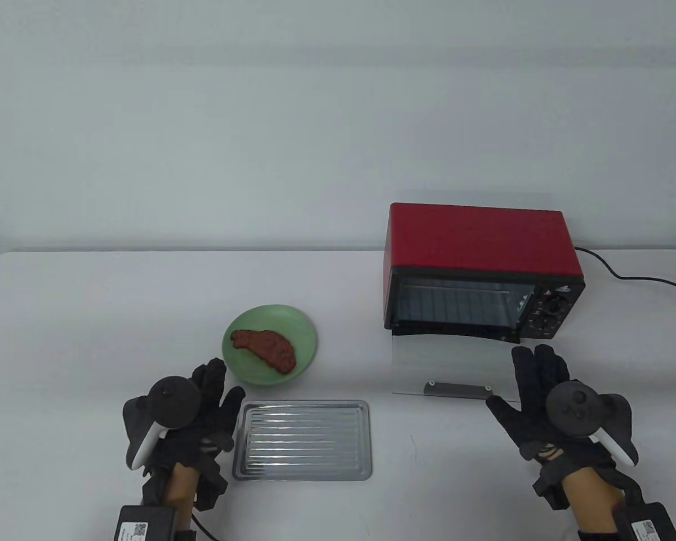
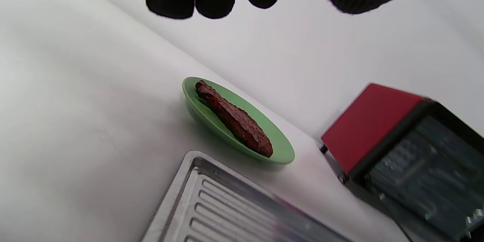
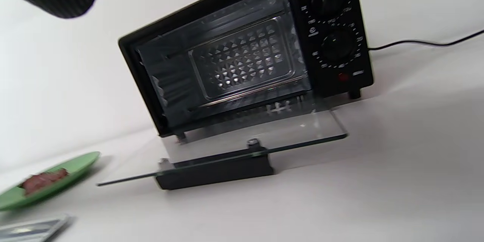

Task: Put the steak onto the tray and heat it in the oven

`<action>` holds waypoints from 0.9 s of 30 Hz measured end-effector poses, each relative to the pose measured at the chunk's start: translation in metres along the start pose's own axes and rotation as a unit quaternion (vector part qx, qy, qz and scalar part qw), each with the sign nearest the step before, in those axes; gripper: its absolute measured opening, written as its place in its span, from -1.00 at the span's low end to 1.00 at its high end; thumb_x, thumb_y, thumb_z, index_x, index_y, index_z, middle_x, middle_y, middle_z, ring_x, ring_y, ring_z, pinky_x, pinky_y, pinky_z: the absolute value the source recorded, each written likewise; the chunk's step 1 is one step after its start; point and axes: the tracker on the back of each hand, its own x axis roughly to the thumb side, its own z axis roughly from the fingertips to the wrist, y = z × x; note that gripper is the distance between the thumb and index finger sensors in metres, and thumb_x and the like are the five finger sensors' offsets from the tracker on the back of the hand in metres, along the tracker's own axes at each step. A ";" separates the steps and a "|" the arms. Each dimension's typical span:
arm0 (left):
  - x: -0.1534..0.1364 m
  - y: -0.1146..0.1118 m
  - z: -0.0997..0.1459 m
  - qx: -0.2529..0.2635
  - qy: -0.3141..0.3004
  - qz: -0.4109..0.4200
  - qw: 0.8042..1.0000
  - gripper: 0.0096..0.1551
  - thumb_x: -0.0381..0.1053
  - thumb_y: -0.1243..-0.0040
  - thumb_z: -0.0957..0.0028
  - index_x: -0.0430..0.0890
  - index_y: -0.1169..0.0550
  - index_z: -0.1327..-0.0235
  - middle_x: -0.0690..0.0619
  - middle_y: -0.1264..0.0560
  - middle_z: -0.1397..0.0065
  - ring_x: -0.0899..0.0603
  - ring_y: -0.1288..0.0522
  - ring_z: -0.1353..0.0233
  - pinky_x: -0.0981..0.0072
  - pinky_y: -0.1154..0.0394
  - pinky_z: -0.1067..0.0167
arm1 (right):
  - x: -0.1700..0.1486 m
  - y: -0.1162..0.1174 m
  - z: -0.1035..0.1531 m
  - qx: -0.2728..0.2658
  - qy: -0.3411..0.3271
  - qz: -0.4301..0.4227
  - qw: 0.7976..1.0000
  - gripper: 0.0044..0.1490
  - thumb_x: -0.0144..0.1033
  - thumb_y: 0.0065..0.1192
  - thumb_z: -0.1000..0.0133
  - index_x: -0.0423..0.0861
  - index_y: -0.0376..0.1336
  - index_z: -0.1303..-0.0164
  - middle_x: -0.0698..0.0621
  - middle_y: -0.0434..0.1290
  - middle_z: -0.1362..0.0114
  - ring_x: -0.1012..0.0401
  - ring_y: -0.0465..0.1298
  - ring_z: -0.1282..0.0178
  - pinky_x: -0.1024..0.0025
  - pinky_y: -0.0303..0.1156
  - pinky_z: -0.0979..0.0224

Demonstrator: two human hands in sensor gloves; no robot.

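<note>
A brown steak (image 1: 265,349) (image 2: 233,118) (image 3: 43,180) lies on a green plate (image 1: 301,329) (image 2: 281,147) (image 3: 79,164). Just in front of the plate lies an empty ribbed metal tray (image 1: 302,440) (image 2: 211,208). The red oven (image 1: 479,270) (image 2: 372,124) (image 3: 242,56) stands at the right with its glass door (image 1: 448,366) (image 3: 257,141) folded down flat. My left hand (image 1: 205,403) hovers beside the tray's left end, fingers straight, holding nothing. My right hand (image 1: 532,389) is spread flat at the door's right front corner, empty.
The oven's black cable (image 1: 625,273) (image 3: 427,41) runs off to the right along the table. Two black dials (image 1: 552,313) (image 3: 331,19) sit on the oven's right panel. A plain white wall rises behind the white table (image 1: 90,315).
</note>
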 end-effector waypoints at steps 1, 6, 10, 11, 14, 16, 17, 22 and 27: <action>-0.003 -0.002 -0.005 0.004 0.020 0.026 0.999 -0.11 0.46 0.01 -0.04 0.07 -0.21 -0.59 -0.09 -0.28 -0.63 -0.34 -0.39 -0.56 -0.16 -0.29 -0.46 | -0.001 0.001 0.000 0.000 0.002 0.005 1.000 0.24 0.54 -0.01 -0.18 0.04 -0.47 -0.63 -0.26 -0.43 -0.68 -0.30 -0.29 -0.66 -0.45 -0.19 -0.42; -0.015 -0.011 -0.037 -0.002 0.124 0.106 0.987 -0.16 0.41 -0.09 -0.04 0.01 -0.31 -0.51 -0.10 -0.43 -0.47 -0.29 -0.56 -0.35 -0.06 -0.42 -0.32 | 0.005 -0.002 0.003 -0.009 -0.004 0.020 1.000 0.23 0.54 -0.02 -0.18 0.05 -0.48 -0.63 -0.25 -0.45 -0.68 -0.29 -0.34 -0.65 -0.44 -0.22 -0.41; -0.026 -0.013 -0.067 -0.003 0.191 0.102 0.976 -0.17 0.40 -0.11 -0.03 0.00 -0.32 -0.48 -0.08 -0.47 -0.42 -0.26 -0.59 -0.27 -0.01 -0.46 -0.27 | 0.009 -0.003 0.006 -0.019 -0.011 0.031 0.999 0.22 0.54 -0.02 -0.18 0.04 -0.47 -0.64 -0.25 -0.43 -0.68 -0.28 -0.33 -0.65 -0.44 -0.21 -0.42; -0.029 -0.014 -0.074 0.000 0.205 0.103 0.973 -0.18 0.40 -0.12 -0.03 0.00 -0.33 -0.47 -0.08 -0.48 -0.39 -0.25 -0.60 -0.24 0.00 -0.47 -0.25 | 0.009 -0.003 0.006 -0.020 -0.011 0.031 0.999 0.22 0.54 -0.02 -0.18 0.04 -0.46 -0.64 -0.25 -0.43 -0.68 -0.28 -0.32 -0.65 -0.44 -0.21 -0.42; -0.037 -0.018 -0.095 -0.003 0.230 0.091 0.969 -0.20 0.40 -0.14 -0.03 0.00 -0.36 -0.45 -0.06 -0.52 -0.32 -0.21 -0.63 -0.16 0.04 -0.50 -0.19 | 0.008 -0.002 0.005 -0.020 -0.005 0.029 0.999 0.21 0.54 -0.03 -0.19 0.04 -0.45 -0.64 -0.25 -0.42 -0.68 -0.28 -0.32 -0.65 -0.44 -0.21 -0.42; -0.041 -0.023 -0.106 -0.009 0.237 0.081 0.968 -0.22 0.39 -0.15 -0.03 0.00 -0.39 -0.42 -0.04 -0.56 -0.27 -0.19 -0.65 -0.11 0.06 -0.51 -0.15 | 0.007 0.000 0.004 -0.016 0.001 0.029 0.999 0.21 0.54 -0.03 -0.19 0.04 -0.45 -0.65 -0.25 -0.42 -0.68 -0.28 -0.31 -0.65 -0.44 -0.20 -0.42; -0.043 -0.027 -0.112 -0.015 0.243 0.074 0.967 -0.22 0.39 -0.16 -0.02 0.00 -0.40 -0.41 -0.04 -0.58 -0.24 -0.18 -0.67 -0.07 0.07 -0.52 -0.13 | 0.007 0.001 0.003 -0.013 0.004 0.028 0.999 0.21 0.54 -0.03 -0.19 0.04 -0.45 -0.65 -0.25 -0.42 -0.68 -0.28 -0.31 -0.65 -0.44 -0.20 -0.42; -0.040 -0.043 -0.135 -0.039 0.264 0.017 0.964 -0.28 0.40 -0.18 -0.01 0.01 -0.46 -0.32 0.00 -0.61 -0.08 -0.09 -0.66 0.09 0.12 -0.53 -0.07 | 0.006 0.005 0.000 -0.003 0.015 0.029 0.999 0.20 0.53 -0.04 -0.19 0.04 -0.44 -0.65 -0.26 -0.40 -0.69 -0.28 -0.29 -0.66 -0.43 -0.19 -0.43; -0.034 -0.049 -0.145 -0.047 0.276 -0.021 0.960 -0.42 0.30 -0.18 -0.05 0.03 -0.52 -0.23 0.07 -0.63 0.05 -0.03 -0.66 0.17 0.13 -0.55 -0.03 | 0.003 0.007 -0.002 0.002 0.025 0.029 0.999 0.19 0.52 -0.04 -0.20 0.03 -0.43 -0.66 -0.26 -0.38 -0.69 -0.27 -0.27 -0.66 -0.43 -0.16 -0.44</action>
